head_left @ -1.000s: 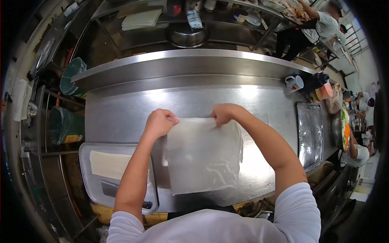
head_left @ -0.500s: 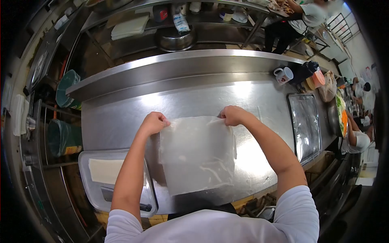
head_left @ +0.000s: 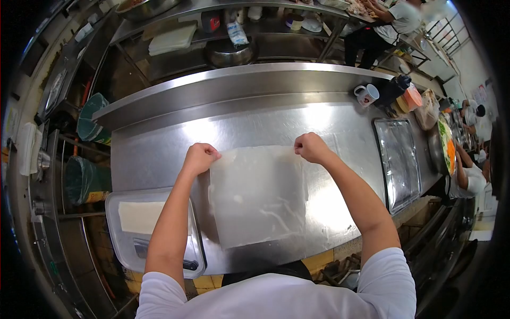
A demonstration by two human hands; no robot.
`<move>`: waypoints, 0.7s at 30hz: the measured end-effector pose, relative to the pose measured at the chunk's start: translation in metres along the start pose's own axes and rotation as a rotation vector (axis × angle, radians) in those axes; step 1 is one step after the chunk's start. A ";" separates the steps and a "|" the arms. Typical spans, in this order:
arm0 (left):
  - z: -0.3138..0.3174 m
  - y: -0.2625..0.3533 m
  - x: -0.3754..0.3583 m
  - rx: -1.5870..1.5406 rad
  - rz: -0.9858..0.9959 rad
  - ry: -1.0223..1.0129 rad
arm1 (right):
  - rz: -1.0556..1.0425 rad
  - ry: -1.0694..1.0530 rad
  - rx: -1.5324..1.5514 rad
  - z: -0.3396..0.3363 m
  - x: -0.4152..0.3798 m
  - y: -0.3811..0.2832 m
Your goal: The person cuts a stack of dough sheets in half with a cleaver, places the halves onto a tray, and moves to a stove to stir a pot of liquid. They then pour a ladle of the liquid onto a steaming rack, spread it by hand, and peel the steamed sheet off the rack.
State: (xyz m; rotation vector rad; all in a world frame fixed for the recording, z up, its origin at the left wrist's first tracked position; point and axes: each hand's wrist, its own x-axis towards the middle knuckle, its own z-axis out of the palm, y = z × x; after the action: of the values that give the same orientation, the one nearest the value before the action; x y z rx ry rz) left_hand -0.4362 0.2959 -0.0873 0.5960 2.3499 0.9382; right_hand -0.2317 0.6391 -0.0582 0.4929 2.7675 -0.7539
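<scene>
A translucent plastic sheet [head_left: 257,196] lies spread on the steel table [head_left: 154,154] in front of me. My left hand [head_left: 201,158] pinches its far left corner between thumb and fingers. At the far right corner, my right hand [head_left: 312,148] is closed in a pinch on the same sheet. Left of the sheet, partly behind my left forearm, is a clear plastic container [head_left: 114,247]. Inside it are a pale flat slab [head_left: 141,217] and a wide-bladed tool with a black handle [head_left: 190,265].
A dark tray with shiny plastic [head_left: 399,165] lies to the right. Behind it stand a white mug [head_left: 367,95], a dark bottle [head_left: 392,91] and a bowl of chopped vegetables [head_left: 445,146]. Green bins [head_left: 85,181] are at left. Co-workers [head_left: 380,32] stand beyond.
My right hand has shifted slightly away and to the right, drawing the sheet's far edge straighter. The left hand has barely moved. The camera view has tilted a little.
</scene>
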 end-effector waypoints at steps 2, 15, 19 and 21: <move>-0.003 0.004 -0.010 -0.017 0.019 0.034 | -0.005 0.050 0.036 -0.003 -0.011 -0.004; -0.002 -0.010 -0.144 0.173 0.379 0.245 | -0.043 0.321 0.122 0.016 -0.139 -0.018; 0.029 -0.047 -0.195 0.260 0.479 0.158 | 0.001 0.124 -0.007 0.062 -0.189 -0.003; 0.033 -0.044 -0.213 0.242 0.422 0.184 | 0.102 0.068 -0.025 0.071 -0.201 -0.011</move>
State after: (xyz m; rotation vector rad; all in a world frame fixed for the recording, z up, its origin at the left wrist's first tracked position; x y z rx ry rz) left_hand -0.2631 0.1610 -0.0730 1.1829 2.5767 0.9200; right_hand -0.0424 0.5413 -0.0524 0.6605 2.7850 -0.6911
